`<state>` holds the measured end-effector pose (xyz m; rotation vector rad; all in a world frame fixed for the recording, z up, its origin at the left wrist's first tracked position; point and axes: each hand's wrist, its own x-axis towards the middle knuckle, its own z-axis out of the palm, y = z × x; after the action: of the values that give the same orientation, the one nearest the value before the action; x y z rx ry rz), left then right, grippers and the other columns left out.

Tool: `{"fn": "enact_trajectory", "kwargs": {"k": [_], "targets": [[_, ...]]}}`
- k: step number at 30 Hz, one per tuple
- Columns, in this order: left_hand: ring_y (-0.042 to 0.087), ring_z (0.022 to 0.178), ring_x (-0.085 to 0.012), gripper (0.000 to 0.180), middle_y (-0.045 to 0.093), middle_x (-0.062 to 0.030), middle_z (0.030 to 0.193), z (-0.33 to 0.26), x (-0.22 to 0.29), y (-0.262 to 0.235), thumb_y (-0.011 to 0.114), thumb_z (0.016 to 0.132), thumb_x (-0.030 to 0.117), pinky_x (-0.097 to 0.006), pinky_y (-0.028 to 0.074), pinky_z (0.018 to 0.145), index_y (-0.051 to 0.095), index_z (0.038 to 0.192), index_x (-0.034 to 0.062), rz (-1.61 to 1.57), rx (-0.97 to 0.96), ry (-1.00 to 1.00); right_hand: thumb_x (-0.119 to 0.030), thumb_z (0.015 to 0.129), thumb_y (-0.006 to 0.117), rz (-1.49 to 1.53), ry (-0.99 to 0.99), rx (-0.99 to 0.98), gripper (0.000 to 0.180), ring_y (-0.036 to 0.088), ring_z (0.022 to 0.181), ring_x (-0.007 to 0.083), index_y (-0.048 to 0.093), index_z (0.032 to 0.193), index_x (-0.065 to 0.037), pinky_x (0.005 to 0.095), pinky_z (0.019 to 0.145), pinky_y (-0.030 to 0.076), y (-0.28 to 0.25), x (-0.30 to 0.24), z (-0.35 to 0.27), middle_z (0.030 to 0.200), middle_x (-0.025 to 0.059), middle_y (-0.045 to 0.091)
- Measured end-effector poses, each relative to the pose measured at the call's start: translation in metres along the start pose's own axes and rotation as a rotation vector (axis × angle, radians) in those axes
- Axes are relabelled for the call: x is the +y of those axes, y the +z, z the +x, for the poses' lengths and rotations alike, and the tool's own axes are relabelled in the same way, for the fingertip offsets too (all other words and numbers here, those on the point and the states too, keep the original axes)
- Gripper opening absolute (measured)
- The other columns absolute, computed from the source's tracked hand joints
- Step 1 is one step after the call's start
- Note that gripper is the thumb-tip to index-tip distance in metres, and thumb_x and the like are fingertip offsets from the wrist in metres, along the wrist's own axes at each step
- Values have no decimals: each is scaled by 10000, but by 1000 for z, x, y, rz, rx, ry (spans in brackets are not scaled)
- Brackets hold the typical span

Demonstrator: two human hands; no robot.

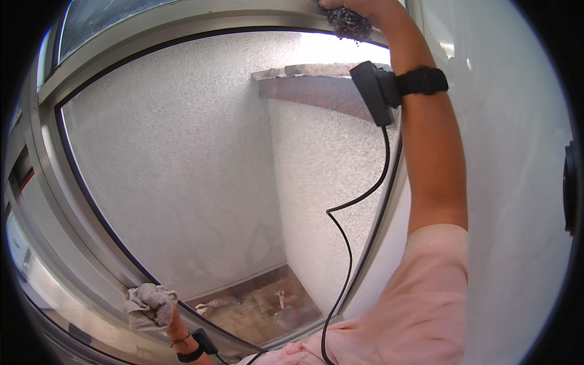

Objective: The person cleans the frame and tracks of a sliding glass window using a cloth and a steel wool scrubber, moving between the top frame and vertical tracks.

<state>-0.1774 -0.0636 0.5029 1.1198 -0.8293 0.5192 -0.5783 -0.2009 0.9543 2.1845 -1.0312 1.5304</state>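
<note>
At the top of the view, my right hand (364, 7) is raised and holds a dark grey, wiry scouring pad (350, 24) against the upper bar of the metal window frame (201, 18). The top of this hand is cut off by the picture's edge. Low on the left, my left hand (173, 319) has a crumpled greyish-white cloth (149, 307) bunched in it, beside the lower left bar of the frame. The cloth hides most of its fingers. Between the hands stretches the large glass pane (182, 164).
Black straps with dark boxes (372, 91) sit on both wrists, and a black cable (350, 243) hangs across the pane. A smooth white wall (517, 182) stands close on the right. Behind the glass are rough white walls, a ledge (316, 91) and a littered floor (261, 307).
</note>
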Motion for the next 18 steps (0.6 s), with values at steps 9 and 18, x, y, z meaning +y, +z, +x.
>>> {"fn": "enact_trajectory", "kwargs": {"k": [9,18], "targets": [[431,1043,-230,629,395,-129,1175,-3,-27,-6,610,727,83,-315,353,913,260,1237,-33,-20,21,-136,-103,613,642,33,86,-62,218,590,659,177,661,807,-6,288,633,457,-16,32,5,725,95,645],[436,1013,-228,621,403,-132,1148,1,11,0,621,719,114,-318,359,894,284,1219,-36,94,-3,-43,-130,644,624,24,255,13,195,602,641,174,660,794,-10,284,614,468,-21,56,-9,711,117,641]]}}
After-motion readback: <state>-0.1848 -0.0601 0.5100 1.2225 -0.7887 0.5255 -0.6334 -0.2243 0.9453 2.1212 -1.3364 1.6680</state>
